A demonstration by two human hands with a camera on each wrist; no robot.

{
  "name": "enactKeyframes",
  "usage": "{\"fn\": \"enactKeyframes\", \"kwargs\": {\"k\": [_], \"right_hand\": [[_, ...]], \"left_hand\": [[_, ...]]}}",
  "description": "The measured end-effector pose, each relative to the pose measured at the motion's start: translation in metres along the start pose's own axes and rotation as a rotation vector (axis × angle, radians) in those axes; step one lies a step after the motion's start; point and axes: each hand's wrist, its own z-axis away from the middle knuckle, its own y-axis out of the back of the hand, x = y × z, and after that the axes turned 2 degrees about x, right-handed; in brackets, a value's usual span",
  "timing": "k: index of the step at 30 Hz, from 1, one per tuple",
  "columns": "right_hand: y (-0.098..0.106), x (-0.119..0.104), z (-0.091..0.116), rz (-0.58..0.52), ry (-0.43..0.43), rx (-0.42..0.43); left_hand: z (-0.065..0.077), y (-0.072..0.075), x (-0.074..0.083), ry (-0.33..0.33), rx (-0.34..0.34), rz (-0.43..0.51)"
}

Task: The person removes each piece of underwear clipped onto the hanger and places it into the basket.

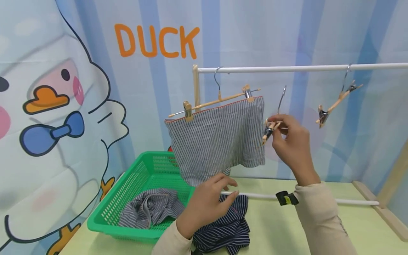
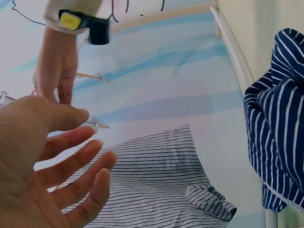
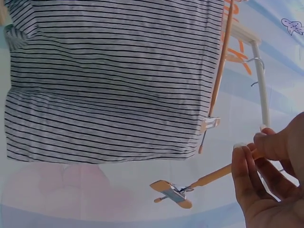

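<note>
My right hand (image 1: 291, 145) pinches the wooden bar of a clip hanger (image 3: 213, 176) between thumb and fingers; its metal hook rises above the hand, below the rail and apart from it. My left hand (image 1: 208, 202) holds nothing, its fingers spread and loosely bent, just below the hem of grey striped shorts (image 1: 220, 138). Those shorts hang by two clips from another wooden hanger (image 1: 220, 100) on the rail. Beneath the left hand lies a navy striped garment (image 1: 227, 226), also seen at the right of the left wrist view.
A green basket (image 1: 121, 189) holds a crumpled grey striped garment (image 1: 153, 207). The white rail (image 1: 271, 69) of a wooden-legged rack carries another clip hanger (image 1: 338, 99) at right. A lower white bar (image 1: 353, 202) runs near the pale table surface (image 1: 277, 226), before a duck-printed curtain.
</note>
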Motion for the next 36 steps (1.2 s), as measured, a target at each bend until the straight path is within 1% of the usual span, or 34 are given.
{"fn": "enactKeyframes", "kwargs": {"k": [6,8,12,15,18,21,25,28,31,33,36], "right_hand": [[0.004,-0.001,-0.015,0.016,-0.006,0.047],[0.006,0.0,-0.02,0.038,0.023,0.071],[0.008,0.001,-0.03,0.09,0.124,0.131],[0.008,0.0,-0.036,0.114,0.143,0.151],[0.009,0.0,-0.041,0.121,0.108,0.148],[0.01,0.001,-0.046,0.152,0.1,0.151],[0.011,0.001,-0.053,0.165,0.075,0.156],[0.011,0.0,-0.057,0.153,0.038,0.14],[0.011,0.001,-0.061,0.148,0.014,0.13],[0.011,0.002,-0.062,0.159,0.012,0.121],[0.011,0.002,-0.064,0.18,0.005,0.097]], "left_hand": [[0.001,-0.002,-0.002,-0.041,-0.039,-0.039],[0.001,-0.003,-0.002,-0.06,-0.054,-0.045],[0.003,-0.01,-0.002,-0.113,-0.091,-0.057],[0.004,-0.013,-0.002,-0.128,-0.11,-0.076],[0.005,-0.014,-0.002,-0.12,-0.116,-0.083],[0.005,-0.014,-0.002,-0.113,-0.123,-0.081],[0.006,-0.013,-0.001,-0.108,-0.154,-0.079],[0.007,-0.014,-0.001,-0.115,-0.164,-0.103],[0.009,-0.015,-0.001,-0.106,-0.186,-0.142],[0.01,-0.015,-0.001,-0.085,-0.215,-0.17],[0.013,-0.016,-0.001,-0.035,-0.293,-0.218]]}}
